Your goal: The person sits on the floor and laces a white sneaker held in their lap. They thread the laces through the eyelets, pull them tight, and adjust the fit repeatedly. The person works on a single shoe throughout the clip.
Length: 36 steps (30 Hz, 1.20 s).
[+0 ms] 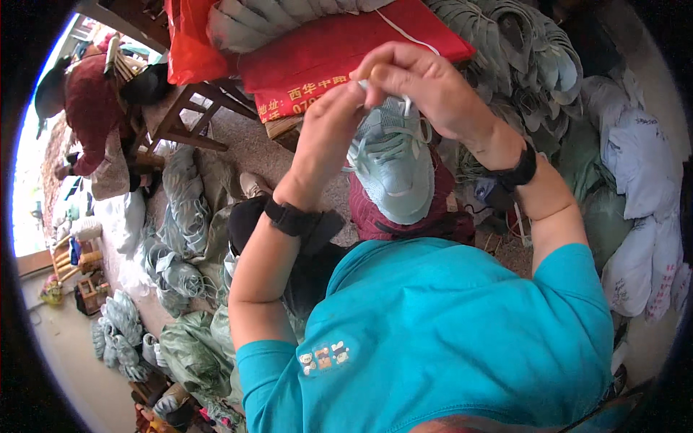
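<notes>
A pale mint-green sneaker (397,184) rests on maroon quilted cloth (364,216) in front of my body, its toe toward me. Above its laced top, both my hands come together with the fingertips almost meeting. My left hand (330,130) pinches a whitish shoelace (364,85) between thumb and fingers. From the other side my right hand (426,86) is closed, thumb against forefinger, by the same lace; part of it hangs below those fingers. The fingers hide most of the lace and the sneaker's ankle opening.
A red printed cloth (289,83) covers a surface ahead, with grey shoe pieces (274,22) on top. Fanned grey-green pieces (534,50) pile up at far right, above white sacks (639,166). Leftward are a wooden stool (189,119), bundles (184,195) and another person (94,108).
</notes>
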Motion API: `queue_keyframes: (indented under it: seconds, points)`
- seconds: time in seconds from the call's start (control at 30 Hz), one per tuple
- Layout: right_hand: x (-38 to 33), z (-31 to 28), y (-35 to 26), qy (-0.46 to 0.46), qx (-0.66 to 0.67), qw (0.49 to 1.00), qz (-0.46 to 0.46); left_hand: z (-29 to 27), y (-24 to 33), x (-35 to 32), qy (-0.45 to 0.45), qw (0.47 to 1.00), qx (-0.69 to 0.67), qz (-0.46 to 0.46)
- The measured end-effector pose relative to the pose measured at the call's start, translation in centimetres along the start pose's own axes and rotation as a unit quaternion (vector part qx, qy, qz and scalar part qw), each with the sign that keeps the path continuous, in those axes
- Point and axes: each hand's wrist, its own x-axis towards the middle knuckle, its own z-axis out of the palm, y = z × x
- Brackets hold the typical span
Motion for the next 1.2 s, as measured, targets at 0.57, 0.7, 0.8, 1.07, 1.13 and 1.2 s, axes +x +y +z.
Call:
queue_keyframes:
  seconds: [0.57, 0.7, 0.8, 1.07, 1.13, 1.2]
  points:
    - [-7.2, -11.0, 8.8, 0.128, -0.237, 0.936, 0.228, -10.2, -4.4, -6.4, 0.113, 0.918, 0.379, -0.033]
    - [-5.9, -8.3, 6.7, 0.114, -0.230, 0.958, 0.130, -6.5, -2.5, -5.6, 0.131, 0.939, 0.315, -0.038]
    - [-5.6, -6.8, 6.3, 0.084, -0.211, 0.963, 0.148, -5.8, -3.2, -5.2, 0.121, 0.940, 0.314, -0.049]
    - [-5.8, -6.2, 6.1, 0.061, -0.412, 0.905, 0.093, -4.7, -3.4, -4.8, 0.109, 0.946, 0.288, -0.101]
    - [-5.1, -5.0, 5.0, 0.048, -0.522, 0.848, 0.070, -5.3, -3.7, -4.7, 0.107, 0.944, 0.298, -0.093]
    - [-4.7, -4.1, 4.7, -0.003, -0.628, 0.777, 0.052, -5.6, -3.7, -4.2, 0.101, 0.937, 0.317, -0.108]
